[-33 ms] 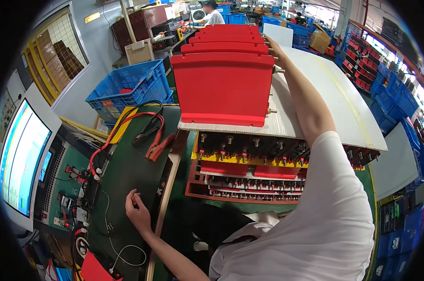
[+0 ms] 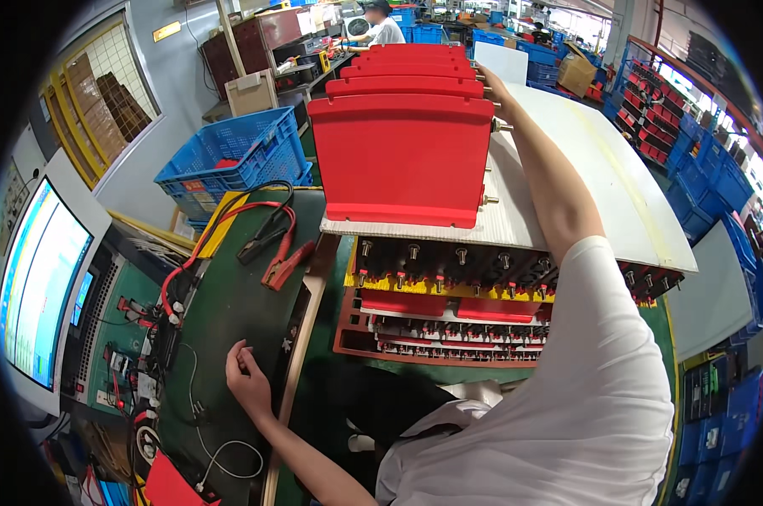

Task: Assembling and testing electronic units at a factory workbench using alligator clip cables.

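A row of red box-shaped units [image 2: 402,160] with metal bolt terminals on their right side stands upright on a white board [image 2: 516,198]. My right arm stretches forward along that side. My right hand [image 2: 493,91] is at the right edge of the far units, close to their bolts; its fingers are mostly hidden, so its grip cannot be made out. My left hand [image 2: 250,384] hovers over or rests on the dark green bench [image 2: 238,329], palm inward, fingers loosely bent and apart, holding nothing. Beyond it lie a red clamp [image 2: 287,265] and a black clamp [image 2: 262,243] on cables.
Under the board are stacked layers of black and red units with bolts [image 2: 449,261]. A lit monitor [image 2: 44,282] stands at the left beside wiring. A blue crate [image 2: 238,156] sits beyond the bench. Another person [image 2: 386,29] is far off. Blue bins [image 2: 710,181] line the right.
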Available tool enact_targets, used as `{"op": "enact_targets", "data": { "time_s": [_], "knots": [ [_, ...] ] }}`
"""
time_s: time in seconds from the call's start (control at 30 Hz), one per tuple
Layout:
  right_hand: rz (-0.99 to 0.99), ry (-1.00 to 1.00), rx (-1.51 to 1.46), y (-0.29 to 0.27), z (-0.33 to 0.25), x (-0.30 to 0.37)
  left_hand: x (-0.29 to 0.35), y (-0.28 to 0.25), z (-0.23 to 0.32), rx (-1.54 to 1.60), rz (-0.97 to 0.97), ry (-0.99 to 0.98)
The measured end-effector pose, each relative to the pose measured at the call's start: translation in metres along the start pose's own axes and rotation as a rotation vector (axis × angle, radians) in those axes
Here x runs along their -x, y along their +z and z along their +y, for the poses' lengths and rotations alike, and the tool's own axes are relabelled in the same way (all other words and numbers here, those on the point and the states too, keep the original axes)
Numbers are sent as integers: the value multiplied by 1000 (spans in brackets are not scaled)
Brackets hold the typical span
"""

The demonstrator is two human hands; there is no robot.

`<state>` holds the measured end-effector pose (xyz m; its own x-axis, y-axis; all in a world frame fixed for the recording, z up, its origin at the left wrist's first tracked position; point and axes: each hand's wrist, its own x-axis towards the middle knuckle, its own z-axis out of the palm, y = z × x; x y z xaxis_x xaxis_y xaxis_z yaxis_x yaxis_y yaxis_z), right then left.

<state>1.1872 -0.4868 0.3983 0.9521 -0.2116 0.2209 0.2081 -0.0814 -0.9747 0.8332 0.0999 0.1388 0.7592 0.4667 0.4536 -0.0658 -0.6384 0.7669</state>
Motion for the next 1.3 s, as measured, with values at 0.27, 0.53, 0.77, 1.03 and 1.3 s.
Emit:
{"op": "enact_targets", "data": {
  "time_s": [0.27,0.53,0.77,1.03,1.3],
  "knots": [
    [-142,-55,-141,-15,40,-37,0,-3,1,-13,12,-2],
    [-137,-186,-146,-29,50,-87,0,-3,4,20,8,12],
    [275,-147,37,-55,-45,-79,0,-2,4,82,15,-28],
    [-116,-745,229,-5,-221,113,19,-6,36,269,-70,-50],
    [-802,-1109,138,146,-147,375,152,-102,71,435,-711,-142]
  ]
}}
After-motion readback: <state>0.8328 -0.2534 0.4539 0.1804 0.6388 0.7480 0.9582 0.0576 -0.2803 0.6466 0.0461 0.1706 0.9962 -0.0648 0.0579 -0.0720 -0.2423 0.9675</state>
